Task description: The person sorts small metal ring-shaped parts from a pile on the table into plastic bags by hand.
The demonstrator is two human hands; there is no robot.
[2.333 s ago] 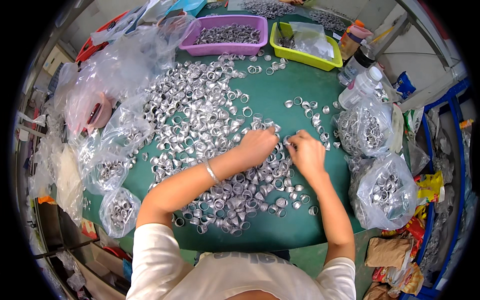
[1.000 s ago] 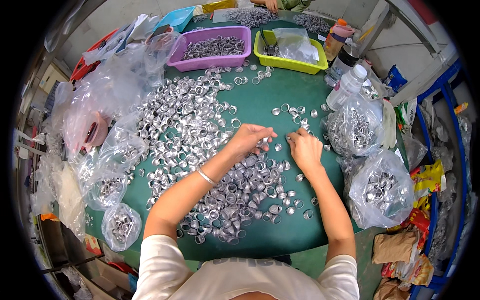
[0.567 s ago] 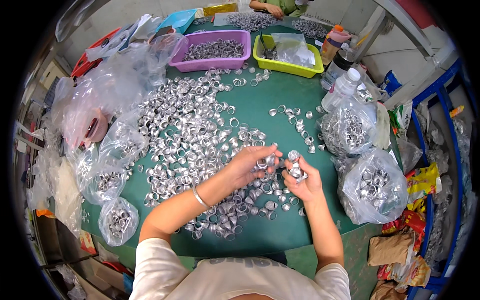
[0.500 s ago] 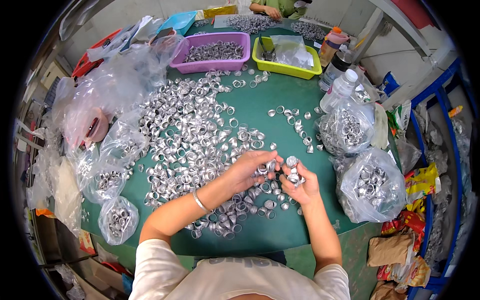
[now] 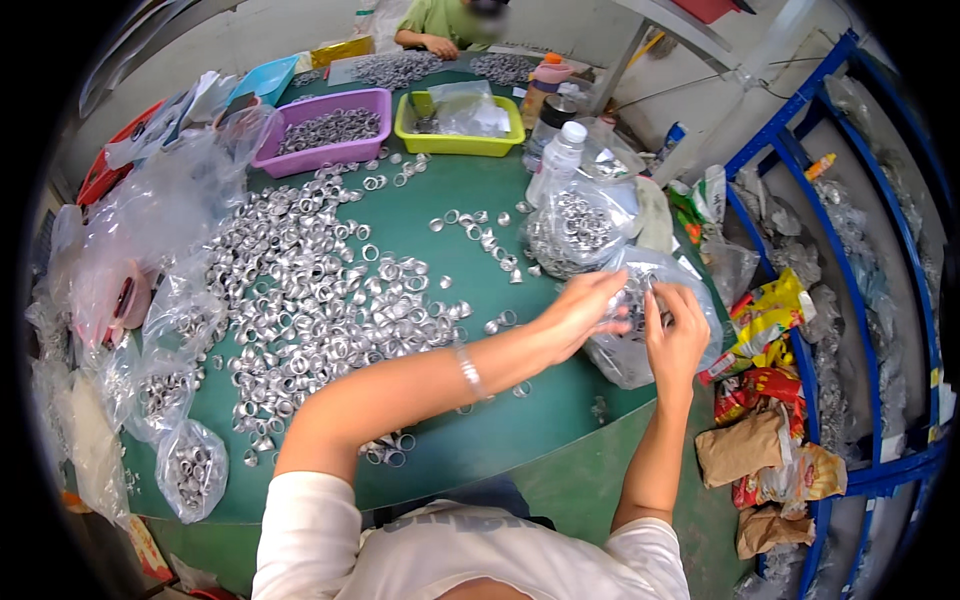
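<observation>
Both my hands are over the mouth of a clear plastic bag [image 5: 625, 362] of silver-coloured metal rings at the table's right edge. My left hand [image 5: 585, 312] reaches across with its fingers apart and slightly blurred; no ring shows in it. Beside it, my right hand [image 5: 677, 332] has bent fingers, thumb and fingertips close together at the bag; whatever they grip is hidden. A large spread of loose metal rings [image 5: 300, 290] covers the table's left and middle. A few more rings [image 5: 488, 238] lie scattered short of a second filled bag [image 5: 570, 235].
A purple tray [image 5: 340, 160] of rings and a yellow-green tray [image 5: 460, 146] stand at the back. A white bottle [image 5: 557, 163] is behind the bags. Plastic bags [image 5: 150, 220] crowd the left; a blue rack [image 5: 790, 150] stands right. Across the table sits a person [image 5: 445, 25].
Both hands have moved right, from above the loose rings to the filled bag. The rings seen in them before no longer show. The view has turned rightward.
</observation>
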